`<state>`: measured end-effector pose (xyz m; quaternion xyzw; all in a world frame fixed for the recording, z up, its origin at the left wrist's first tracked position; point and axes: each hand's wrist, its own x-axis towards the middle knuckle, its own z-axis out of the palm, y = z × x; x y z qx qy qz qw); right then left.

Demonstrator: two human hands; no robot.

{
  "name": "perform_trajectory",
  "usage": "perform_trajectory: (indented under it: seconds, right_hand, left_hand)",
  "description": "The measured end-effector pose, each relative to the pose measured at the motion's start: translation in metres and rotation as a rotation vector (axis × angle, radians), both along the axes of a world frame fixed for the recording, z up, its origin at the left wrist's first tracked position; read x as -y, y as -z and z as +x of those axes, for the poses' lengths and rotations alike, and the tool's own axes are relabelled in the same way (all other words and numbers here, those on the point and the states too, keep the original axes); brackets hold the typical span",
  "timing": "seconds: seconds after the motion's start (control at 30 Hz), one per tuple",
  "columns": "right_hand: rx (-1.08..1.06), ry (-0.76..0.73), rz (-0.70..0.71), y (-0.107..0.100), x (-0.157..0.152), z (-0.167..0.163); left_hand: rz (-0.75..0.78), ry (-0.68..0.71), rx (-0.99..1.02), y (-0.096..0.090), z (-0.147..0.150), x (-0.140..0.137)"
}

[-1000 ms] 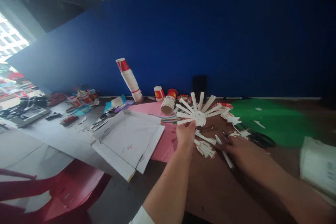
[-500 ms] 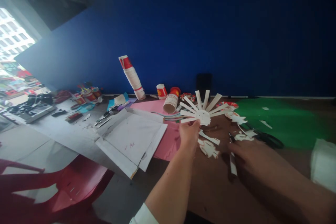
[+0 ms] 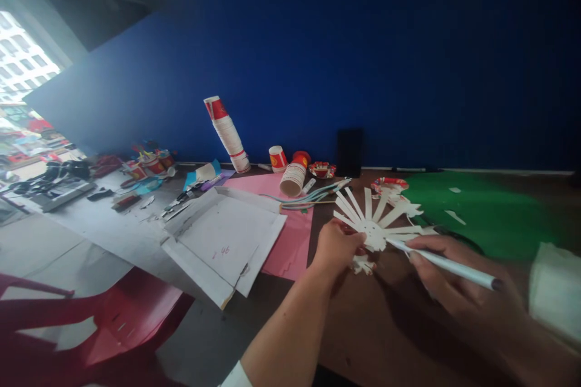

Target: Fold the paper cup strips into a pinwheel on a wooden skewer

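Note:
A white paper cutout (image 3: 374, 236), a round middle with dark dots and long strips fanning outward, is pinched by my left hand (image 3: 336, 247) at its lower left edge. My right hand (image 3: 454, 272) grips a white pen (image 3: 458, 268), whose tip points left at the cutout's round middle. Whether the tip touches the paper I cannot tell. Just below the cutout lies a smaller white paper piece (image 3: 363, 265), partly covered. More cut paper scraps (image 3: 411, 210) lie behind the strips, and dark-handled scissors (image 3: 467, 240) are mostly hidden behind my right hand.
Behind stand a leaning stack of paper cups (image 3: 228, 136), a single red cup (image 3: 277, 159) and a lying cup stack (image 3: 294, 176). A shallow white box (image 3: 227, 236) overlaps pink paper (image 3: 285, 248). Green paper (image 3: 499, 211) lies right; a red chair (image 3: 131, 308) stands lower left.
The cutout in my left hand has come lower and to the right. My right hand has raised the pen from beside the scraps and turned its tip toward the cutout.

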<state>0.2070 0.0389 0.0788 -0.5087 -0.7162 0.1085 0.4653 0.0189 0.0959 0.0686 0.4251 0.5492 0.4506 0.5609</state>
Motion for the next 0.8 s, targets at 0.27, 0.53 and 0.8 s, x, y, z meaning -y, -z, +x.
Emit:
perform_trajectory:
  seconds: [0.27, 0.53, 0.8]
  right_hand:
    - [0.046, -0.095, 0.001, -0.008, 0.004, -0.004]
    - [-0.017, -0.075, -0.074, -0.001, 0.002, -0.008]
    - [0.037, -0.045, -0.104, 0.006, -0.007, -0.009]
  left_hand:
    - [0.066, 0.119, -0.617, -0.008, -0.021, 0.036]
    - [0.588, -0.286, -1.093, -0.008, -0.043, 0.080]
    - [0.970, 0.545, -1.417, 0.004, -0.016, 0.063]
